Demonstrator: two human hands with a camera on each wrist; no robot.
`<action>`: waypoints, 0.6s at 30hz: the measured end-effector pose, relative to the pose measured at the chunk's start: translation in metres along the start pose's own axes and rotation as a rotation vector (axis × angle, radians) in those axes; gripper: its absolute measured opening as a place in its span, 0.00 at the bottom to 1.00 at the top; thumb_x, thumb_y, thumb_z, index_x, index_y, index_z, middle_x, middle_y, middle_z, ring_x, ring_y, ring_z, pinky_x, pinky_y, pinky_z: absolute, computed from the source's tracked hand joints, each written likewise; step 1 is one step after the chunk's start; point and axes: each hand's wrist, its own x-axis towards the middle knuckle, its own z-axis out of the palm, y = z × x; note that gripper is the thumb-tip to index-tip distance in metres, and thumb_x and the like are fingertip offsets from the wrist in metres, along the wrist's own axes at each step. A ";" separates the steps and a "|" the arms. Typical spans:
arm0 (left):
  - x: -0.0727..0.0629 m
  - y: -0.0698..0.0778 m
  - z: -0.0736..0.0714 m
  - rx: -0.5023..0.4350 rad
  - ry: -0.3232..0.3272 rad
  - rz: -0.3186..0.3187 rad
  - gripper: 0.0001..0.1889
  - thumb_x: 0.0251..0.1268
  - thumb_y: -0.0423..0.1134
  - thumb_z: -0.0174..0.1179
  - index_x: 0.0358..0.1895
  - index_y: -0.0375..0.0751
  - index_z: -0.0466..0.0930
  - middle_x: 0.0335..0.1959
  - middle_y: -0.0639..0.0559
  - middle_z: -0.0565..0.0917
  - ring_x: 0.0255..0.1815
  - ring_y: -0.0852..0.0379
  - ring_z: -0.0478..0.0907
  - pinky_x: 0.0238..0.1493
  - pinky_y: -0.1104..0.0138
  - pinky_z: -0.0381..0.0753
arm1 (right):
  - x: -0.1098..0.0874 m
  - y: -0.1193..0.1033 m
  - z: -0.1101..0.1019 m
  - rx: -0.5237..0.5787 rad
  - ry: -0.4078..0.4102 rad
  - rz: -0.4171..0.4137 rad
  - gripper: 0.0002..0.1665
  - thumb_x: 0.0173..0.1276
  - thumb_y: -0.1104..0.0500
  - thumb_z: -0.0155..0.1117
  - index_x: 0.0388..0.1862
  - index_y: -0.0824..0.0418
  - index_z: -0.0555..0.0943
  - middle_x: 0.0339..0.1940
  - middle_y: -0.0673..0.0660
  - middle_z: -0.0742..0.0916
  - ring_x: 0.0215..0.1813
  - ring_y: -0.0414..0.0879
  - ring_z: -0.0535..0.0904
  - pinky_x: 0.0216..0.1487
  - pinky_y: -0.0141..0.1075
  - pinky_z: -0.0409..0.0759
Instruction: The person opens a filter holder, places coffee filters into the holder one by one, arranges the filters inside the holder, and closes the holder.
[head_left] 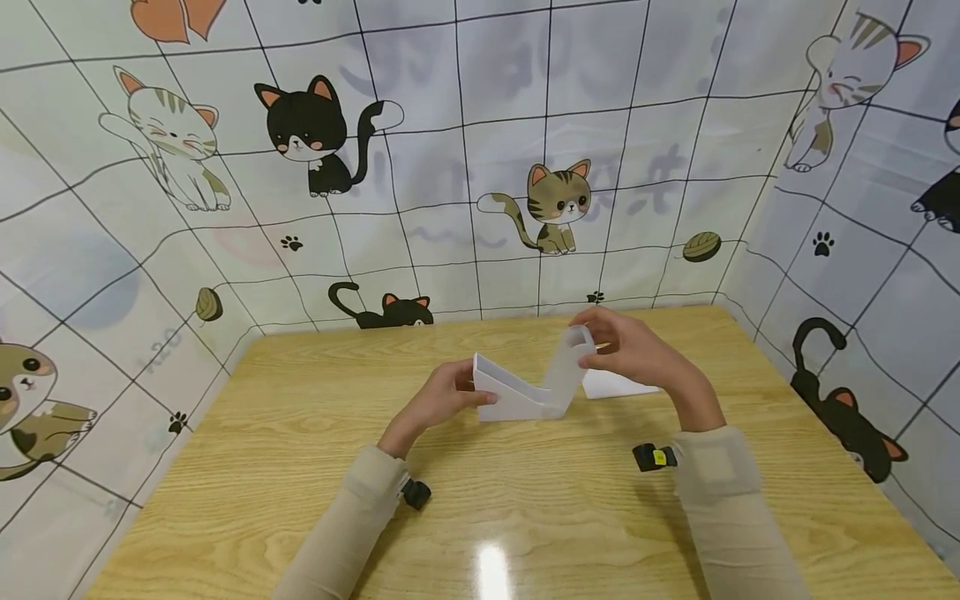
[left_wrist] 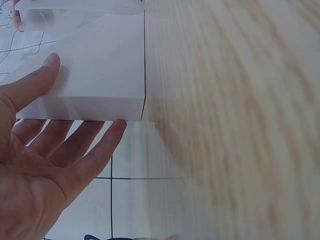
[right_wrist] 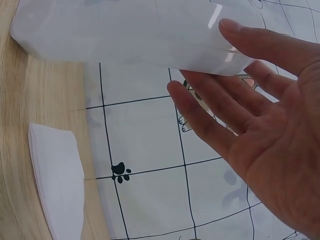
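Observation:
A white box [head_left: 513, 407] with a sloping open top stands on the table near its middle. My left hand [head_left: 444, 395] holds its left end, thumb on the near face and fingers behind. At the box's right end, a translucent plastic piece [head_left: 561, 371] leans up to the right; whether the two are joined, I cannot tell. My right hand [head_left: 626, 346] grips the upper end of that piece between thumb and fingers. In the right wrist view, the thumb lies on the translucent plastic [right_wrist: 125, 35] with the fingers at its other side.
Folded white paper [head_left: 617, 385] lies on the wooden table [head_left: 315, 383] behind the right hand. A cloth printed with cats [head_left: 420, 208] hangs around the back and sides. Small black devices [head_left: 416, 493] are strapped at both wrists.

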 end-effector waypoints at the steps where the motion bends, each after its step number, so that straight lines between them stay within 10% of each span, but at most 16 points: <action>1: 0.000 0.000 0.000 0.000 0.000 -0.001 0.20 0.67 0.36 0.71 0.61 0.41 0.82 0.57 0.42 0.87 0.52 0.49 0.89 0.52 0.59 0.88 | 0.000 0.001 -0.001 0.003 0.000 0.002 0.30 0.69 0.63 0.73 0.67 0.62 0.73 0.58 0.65 0.86 0.60 0.59 0.84 0.60 0.54 0.84; 18: 0.001 0.000 0.003 0.018 0.006 -0.005 0.20 0.67 0.35 0.71 0.60 0.41 0.82 0.56 0.43 0.88 0.52 0.49 0.89 0.51 0.59 0.88 | -0.010 0.006 -0.013 0.006 -0.013 0.032 0.27 0.68 0.65 0.72 0.64 0.63 0.75 0.56 0.64 0.86 0.60 0.60 0.83 0.60 0.58 0.82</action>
